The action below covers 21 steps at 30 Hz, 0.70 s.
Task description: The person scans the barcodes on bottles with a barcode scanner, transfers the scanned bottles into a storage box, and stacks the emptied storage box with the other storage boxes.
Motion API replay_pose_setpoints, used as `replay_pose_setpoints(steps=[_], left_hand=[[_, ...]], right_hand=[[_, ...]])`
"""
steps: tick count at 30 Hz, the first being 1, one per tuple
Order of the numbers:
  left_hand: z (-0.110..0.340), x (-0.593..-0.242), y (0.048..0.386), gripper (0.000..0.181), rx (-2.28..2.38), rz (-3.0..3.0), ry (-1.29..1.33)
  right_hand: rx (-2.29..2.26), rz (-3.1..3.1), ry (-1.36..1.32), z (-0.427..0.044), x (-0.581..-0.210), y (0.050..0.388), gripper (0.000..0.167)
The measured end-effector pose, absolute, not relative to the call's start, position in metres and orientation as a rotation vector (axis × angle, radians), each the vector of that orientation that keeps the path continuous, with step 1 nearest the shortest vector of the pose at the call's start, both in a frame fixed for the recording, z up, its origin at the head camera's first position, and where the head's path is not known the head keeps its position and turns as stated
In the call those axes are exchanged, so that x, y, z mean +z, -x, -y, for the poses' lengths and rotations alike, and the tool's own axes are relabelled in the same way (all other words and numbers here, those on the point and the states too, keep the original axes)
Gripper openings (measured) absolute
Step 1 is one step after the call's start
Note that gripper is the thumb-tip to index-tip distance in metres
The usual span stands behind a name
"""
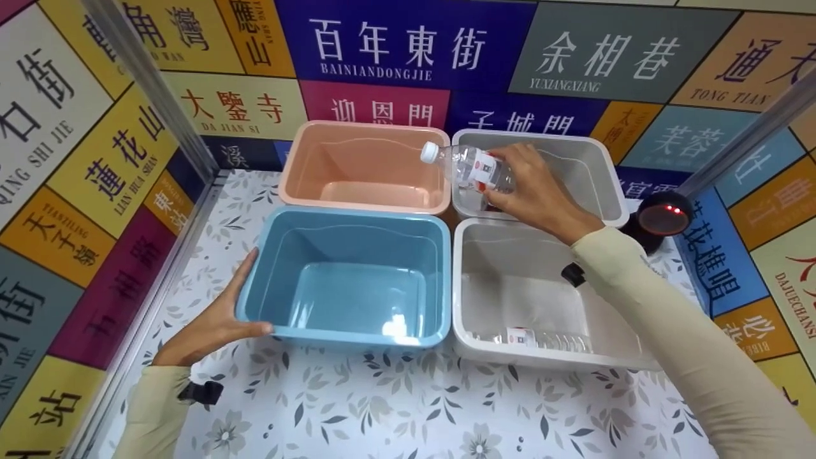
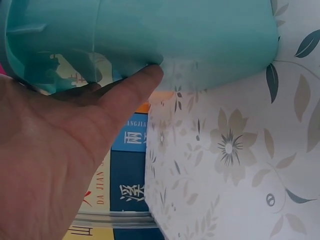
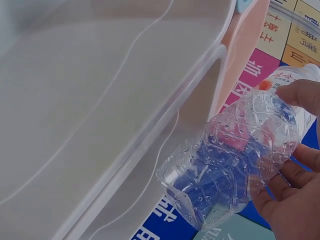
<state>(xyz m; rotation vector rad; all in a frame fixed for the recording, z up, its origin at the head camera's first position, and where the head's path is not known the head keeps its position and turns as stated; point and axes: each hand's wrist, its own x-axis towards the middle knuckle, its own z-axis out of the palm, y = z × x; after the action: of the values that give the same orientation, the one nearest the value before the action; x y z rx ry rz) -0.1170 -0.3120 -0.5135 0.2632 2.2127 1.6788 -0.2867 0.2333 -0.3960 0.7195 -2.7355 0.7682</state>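
Your right hand (image 1: 534, 186) grips a clear plastic bottle (image 1: 460, 164) over the back grey bin (image 1: 579, 167), its white cap (image 1: 429, 152) toward the peach bin (image 1: 363, 159), while your left hand (image 1: 220, 320), thumb and fingers apart, touches the blue bin's (image 1: 357, 234) left side.

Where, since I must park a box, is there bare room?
Bare: white floral tabletop before the blue rectangular plastic bin, between the beige sleeves; that bin's floor too. Crowded: over the far grey plastic bin, where the right hand holds a clear plastic bottle; around the left hand touching the blue bin.
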Motion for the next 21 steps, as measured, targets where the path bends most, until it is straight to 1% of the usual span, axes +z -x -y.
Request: replay_pose_setpoints(steps=[8, 15, 21], left_hand=[[0.309, -0.514, 0.118, 0.128, 1.66, -2.225, -0.199], [0.308, -0.516, 0.119, 0.127, 1.653, -2.225, -0.182], [0.308, -0.515, 0.118, 0.126, 1.66, -2.214, -0.166]], right_hand=[[0.749, 2.711, -0.794, -0.22, -0.396, 0.291, 0.058], [0.74, 2.721, -0.81, -0.212, -0.4, 0.292, 0.057], [0.719, 2.704, -0.884, -0.202, -0.402, 0.298, 0.055]])
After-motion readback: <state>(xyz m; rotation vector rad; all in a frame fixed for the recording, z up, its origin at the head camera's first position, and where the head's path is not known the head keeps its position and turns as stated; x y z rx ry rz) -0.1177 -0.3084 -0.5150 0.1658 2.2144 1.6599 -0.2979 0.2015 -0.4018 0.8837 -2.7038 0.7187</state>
